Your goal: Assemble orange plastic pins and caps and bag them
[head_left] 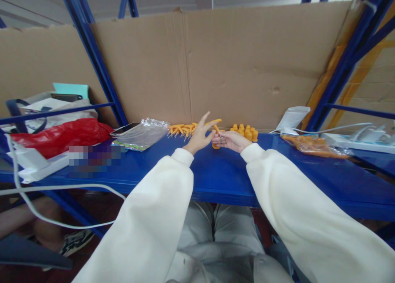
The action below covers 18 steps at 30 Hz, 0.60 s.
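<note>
In the middle of the shelf my left hand (200, 135) and my right hand (232, 141) meet at a thin, branching orange piece (217, 127). The left thumb and lower fingers close around it while the index finger points up. Fingers of my right hand pinch near its lower end; the exact grip is too small to make out. Just left lies a row of similar orange branching pieces (180, 129) with small metal chains. Orange knobbly blocks (247, 131) stand in a group behind my right hand. Beneath its fingertips shows a rounded orange part (216, 147).
On the left are a clear plastic bag (146, 134), a phone (126, 129), a red bag (64, 136) and a white power strip (46, 167). To the right lie a bag of orange pieces (317, 146) and another power strip (361, 142). A cardboard panel (234, 64) stands behind.
</note>
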Each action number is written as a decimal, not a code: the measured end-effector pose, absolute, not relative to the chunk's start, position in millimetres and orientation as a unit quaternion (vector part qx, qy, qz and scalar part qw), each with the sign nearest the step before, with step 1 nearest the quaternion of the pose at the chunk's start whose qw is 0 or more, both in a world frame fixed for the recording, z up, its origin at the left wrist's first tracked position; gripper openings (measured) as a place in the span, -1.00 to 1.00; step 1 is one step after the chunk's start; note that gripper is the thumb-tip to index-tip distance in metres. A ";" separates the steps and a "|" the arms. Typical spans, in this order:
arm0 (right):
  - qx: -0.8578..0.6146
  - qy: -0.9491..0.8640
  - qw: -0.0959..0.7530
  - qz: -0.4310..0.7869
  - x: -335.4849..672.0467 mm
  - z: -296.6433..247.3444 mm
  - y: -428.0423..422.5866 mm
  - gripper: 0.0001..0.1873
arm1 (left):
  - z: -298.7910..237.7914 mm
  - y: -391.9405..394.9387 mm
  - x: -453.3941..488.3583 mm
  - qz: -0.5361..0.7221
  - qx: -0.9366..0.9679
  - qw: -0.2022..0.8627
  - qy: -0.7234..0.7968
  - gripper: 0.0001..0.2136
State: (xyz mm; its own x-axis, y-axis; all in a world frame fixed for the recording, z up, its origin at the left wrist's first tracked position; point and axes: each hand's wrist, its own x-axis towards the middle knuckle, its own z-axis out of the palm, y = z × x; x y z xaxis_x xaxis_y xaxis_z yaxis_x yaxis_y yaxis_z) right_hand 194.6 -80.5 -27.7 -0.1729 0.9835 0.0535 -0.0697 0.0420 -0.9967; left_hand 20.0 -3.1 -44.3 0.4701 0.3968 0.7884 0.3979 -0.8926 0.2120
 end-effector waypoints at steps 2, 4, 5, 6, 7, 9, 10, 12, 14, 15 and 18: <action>-0.434 -0.526 0.501 0.533 195.0 -28.8 -78.7 -0.79 | -42.1 -10.3 21.3 -0.455 -0.858 0.006 -0.236 -0.67; -0.441 -0.517 0.515 0.523 195.8 -30.5 -76.9 -0.81 | -40.7 -16.6 22.9 -0.439 -0.866 0.000 -0.238 -0.73; -0.442 -0.514 0.520 0.520 196.1 -31.6 -76.1 -0.82 | -40.2 -19.0 23.9 -0.429 -0.872 -0.006 -0.237 -0.76; -0.443 -0.513 0.524 0.516 196.2 -32.8 -75.4 -0.83 | -39.8 -20.9 24.9 -0.420 -0.876 -0.012 -0.235 -0.79; -0.443 -0.514 0.526 0.513 196.1 -34.1 -74.7 -0.83 | -39.3 -22.4 25.8 -0.414 -0.880 -0.018 -0.233 -0.81; -0.443 -0.519 0.527 0.508 195.4 -36.5 -73.4 -0.84 | -38.1 -24.0 27.3 -0.409 -0.883 -0.027 -0.229 -0.83; -0.442 -0.519 0.528 0.506 195.0 -37.5 -72.9 -0.85 | -37.6 -24.4 27.8 -0.409 -0.883 -0.030 -0.227 -0.83; -0.441 -0.515 0.530 0.509 194.2 -38.7 -72.3 -0.86 | -36.7 -24.6 28.5 -0.408 -0.884 -0.037 -0.223 -0.81; -0.437 -0.509 0.533 0.515 193.9 -38.9 -72.2 -0.86 | -36.5 -24.3 28.9 -0.403 -0.888 -0.045 -0.216 -0.80; -0.435 -0.507 0.534 0.518 194.0 -38.9 -72.4 -0.86 | -36.6 -24.1 29.1 -0.400 -0.890 -0.049 -0.213 -0.80; -0.431 -0.508 0.539 0.516 194.3 -38.5 -72.8 -0.85 | -37.7 -23.4 29.6 -0.394 -0.893 -0.065 -0.210 -0.85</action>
